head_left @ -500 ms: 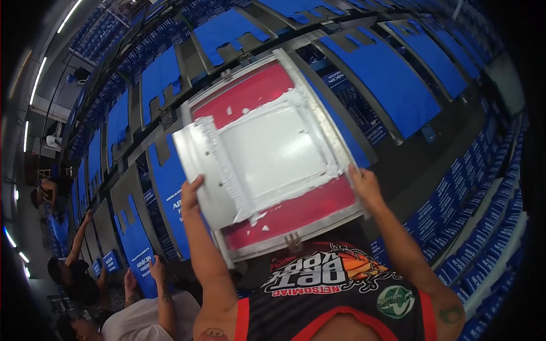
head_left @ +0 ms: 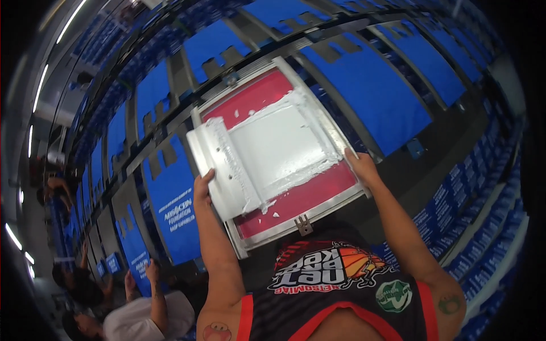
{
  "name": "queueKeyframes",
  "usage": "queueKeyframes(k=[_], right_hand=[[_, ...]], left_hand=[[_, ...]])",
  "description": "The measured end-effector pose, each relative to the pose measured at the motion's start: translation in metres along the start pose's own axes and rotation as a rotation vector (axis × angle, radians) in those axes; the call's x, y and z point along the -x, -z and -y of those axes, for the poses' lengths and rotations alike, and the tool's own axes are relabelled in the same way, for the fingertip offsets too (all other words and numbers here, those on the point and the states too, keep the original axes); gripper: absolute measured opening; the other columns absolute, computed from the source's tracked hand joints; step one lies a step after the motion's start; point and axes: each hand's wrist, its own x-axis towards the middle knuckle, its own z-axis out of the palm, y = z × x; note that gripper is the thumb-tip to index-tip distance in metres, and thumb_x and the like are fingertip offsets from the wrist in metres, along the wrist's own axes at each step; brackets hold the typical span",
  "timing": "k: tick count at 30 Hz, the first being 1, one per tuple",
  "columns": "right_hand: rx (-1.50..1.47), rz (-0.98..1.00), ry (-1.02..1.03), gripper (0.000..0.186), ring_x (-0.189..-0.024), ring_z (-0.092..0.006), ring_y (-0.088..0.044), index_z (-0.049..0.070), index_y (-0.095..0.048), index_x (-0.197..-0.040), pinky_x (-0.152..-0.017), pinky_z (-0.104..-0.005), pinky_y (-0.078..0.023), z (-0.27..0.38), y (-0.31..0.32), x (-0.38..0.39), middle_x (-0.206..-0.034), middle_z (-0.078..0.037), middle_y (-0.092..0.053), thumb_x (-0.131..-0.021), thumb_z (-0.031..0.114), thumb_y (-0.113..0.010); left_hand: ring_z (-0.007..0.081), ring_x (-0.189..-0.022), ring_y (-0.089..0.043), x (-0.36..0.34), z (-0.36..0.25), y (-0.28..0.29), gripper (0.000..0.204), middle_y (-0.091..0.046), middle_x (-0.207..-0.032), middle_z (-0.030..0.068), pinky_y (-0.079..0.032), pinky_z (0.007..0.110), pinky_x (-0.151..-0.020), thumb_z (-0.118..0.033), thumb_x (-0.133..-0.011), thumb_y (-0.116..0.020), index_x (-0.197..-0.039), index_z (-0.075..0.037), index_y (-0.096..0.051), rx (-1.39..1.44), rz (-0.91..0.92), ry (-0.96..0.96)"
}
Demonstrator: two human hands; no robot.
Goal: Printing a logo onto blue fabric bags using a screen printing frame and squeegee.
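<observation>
Between my hands is a screen printing frame (head_left: pixel 329 116) with metal rails and red mesh (head_left: pixel 301 198), held tilted above the worktable. White ink (head_left: pixel 284 145) covers the mesh's middle, with ridges and loose blobs around it. A wide pale metal squeegee (head_left: pixel 218 165) lies along the left side, its inner edge smeared with ink. My left hand (head_left: pixel 203 186) is closed around the left side, its thumb against the squeegee; its other fingers are mostly hidden. My right hand (head_left: pixel 362 169) grips the right rail, fingers underneath. A metal hinge clip (head_left: pixel 303 225) sits on the near rail.
A printed blue fabric piece (head_left: pixel 170 199) lies left of the frame; a plain notched blue piece (head_left: pixel 369 91) lies right. More line the long tables. Printed blue pieces hang in rows (head_left: pixel 455 199) at right. At lower left, a person in a white shirt (head_left: pixel 145 318) holds another piece.
The frame has shifted right relative to the blue pieces, uncovering more of the printed one at left. Both hands keep their hold. My view has turned slightly.
</observation>
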Motion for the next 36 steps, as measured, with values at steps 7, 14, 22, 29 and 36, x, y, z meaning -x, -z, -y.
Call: queueKeyframes(k=[7,14,22,29,36], right_hand=[[0.146,-0.024,0.013,0.056,-0.096,-0.0373,-0.063,-0.001,-0.067,-0.106,-0.087,-0.0399,-0.046,0.002,0.01,0.009,-0.097,-0.023,-0.067,-0.089,0.051,-0.053],[0.202,0.618,0.114,0.024,-0.078,-0.0202,-0.064,-0.002,-0.067,-0.094,-0.072,-0.0319,-0.05,0.015,0.0,0.098,-0.083,-0.01,-0.068,-0.086,0.021,-0.064],[0.118,0.793,-0.032,0.039,-0.067,-0.0132,-0.064,-0.003,-0.071,-0.084,-0.065,-0.0272,-0.049,-0.041,-0.061,0.129,-0.073,-0.01,-0.069,-0.087,0.035,-0.065],[0.248,0.594,0.172,0.025,-0.057,-0.0083,-0.062,0.001,-0.072,-0.08,-0.056,-0.0262,-0.049,-0.048,-0.051,0.1,-0.067,-0.006,-0.069,-0.084,0.024,-0.066],[0.442,0.626,0.282,0.027,-0.056,-0.0104,-0.063,0.001,-0.072,-0.08,-0.056,-0.0256,-0.049,-0.041,-0.064,0.106,-0.066,-0.007,-0.068,-0.083,0.027,-0.068]], left_hand=[[0.0291,-0.087,-0.067,-0.001,0.035,0.002,0.044,-0.065,-0.104,0.0182,-0.056,0.04,-0.077,-0.013,-0.082,-0.069,-0.118,0.007,-0.053,0.088,0.04,0.002],[0.0273,-0.081,-0.067,0.02,-0.015,-0.04,0.04,-0.067,-0.097,0.0178,-0.055,0.04,-0.074,-0.006,-0.076,-0.072,-0.112,0.006,-0.057,-0.232,-0.016,-0.116],[0.0227,-0.079,-0.068,0.047,-0.04,-0.121,0.046,-0.07,-0.088,0.014,-0.053,0.035,-0.075,-0.012,-0.063,-0.081,-0.105,0.001,-0.065,-0.817,0.104,-0.421],[0.0331,-0.086,-0.065,0.046,-0.013,-0.182,0.046,-0.069,-0.091,0.0136,-0.051,0.039,-0.08,-0.022,-0.058,-0.082,-0.1,-0.01,-0.069,-1.125,0.146,-0.67],[0.0341,-0.085,-0.065,0.066,-0.012,-0.157,0.036,-0.068,-0.087,0.0159,-0.052,0.043,-0.077,-0.018,-0.064,-0.074,-0.099,-0.012,-0.068,-1.178,0.116,-0.743]])
